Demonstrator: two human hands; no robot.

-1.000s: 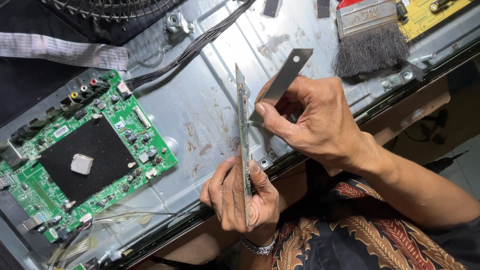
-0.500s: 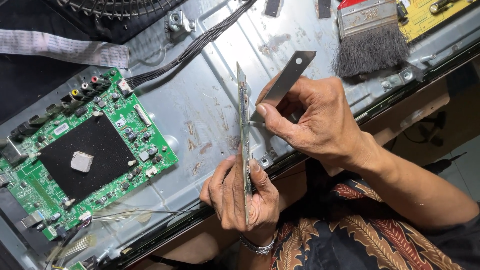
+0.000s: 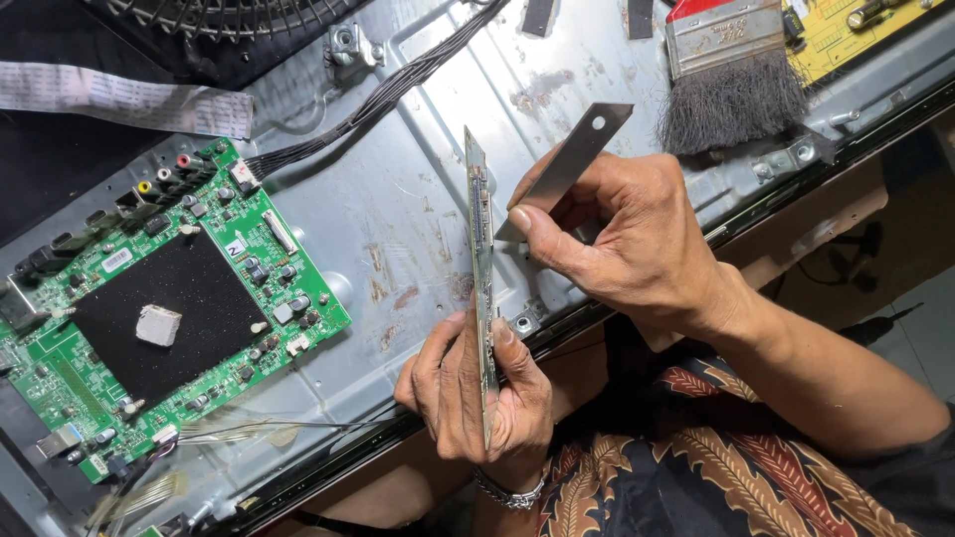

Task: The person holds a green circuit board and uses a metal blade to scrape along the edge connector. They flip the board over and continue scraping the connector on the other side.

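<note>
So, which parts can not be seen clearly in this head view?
- Narrow circuit board: seen edge-on; left hand hides its lower end.
- Blade: lower end hidden by right hand.
- Yellow board: cut off by the top edge.
- Green main board: left part cut off; small parts too tiny.

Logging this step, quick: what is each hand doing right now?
Left hand: closed on narrow green circuit strip, held edge-on.
Right hand: closed on flat grey metal blade.

The green circuit board [image 3: 169, 318] runs off the left edge — its tiny parts unreadable; the brush [image 3: 731, 85] handle is cropped at the top.
</note>
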